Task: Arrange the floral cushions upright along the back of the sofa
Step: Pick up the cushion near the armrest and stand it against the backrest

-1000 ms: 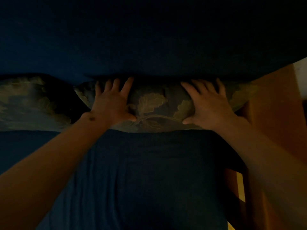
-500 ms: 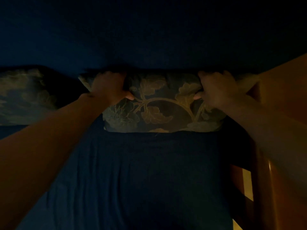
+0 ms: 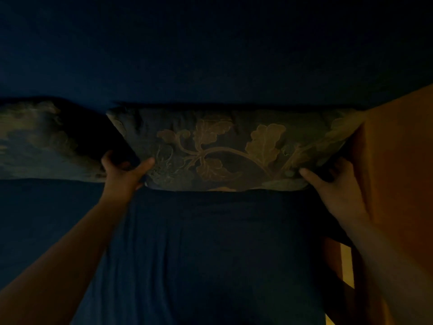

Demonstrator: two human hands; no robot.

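Floral cushion (image 3: 225, 148) stands propped against the sofa's dark blue backrest (image 3: 210, 55), its bottom edge resting on the seat (image 3: 210, 254) right where seat meets back, at the right end of the sofa. Pale leaves and a curling stem sweep across its face, and the top edge is tucked into shadow under the backrest. The upper right corner presses up against the orange-brown wooden armrest (image 3: 398, 160).

Left hand (image 3: 121, 174) is at the lower left corner of the cushion, thumb laid flat across the front of the fabric and the fingers curled around behind the side edge, so it is clamped on that corner. Right hand (image 3: 332, 184) mirrors it at the lower right corner, thumb on the front face and fingers wrapped behind, squeezed into the gap between cushion and armrest, gripping too. Both bare forearms reach in from the bottom of the view over the blue seat.

Off to the left, a second floral cushion (image 3: 42, 141) sits along the same back edge of the seat, blurred and dim, with a dark gap between it and the held one; whether it stands fully upright I cannot tell in this light. At the lower right, past the seat's edge, a sliver of bright floor (image 3: 345, 266) shows beside the wooden frame.
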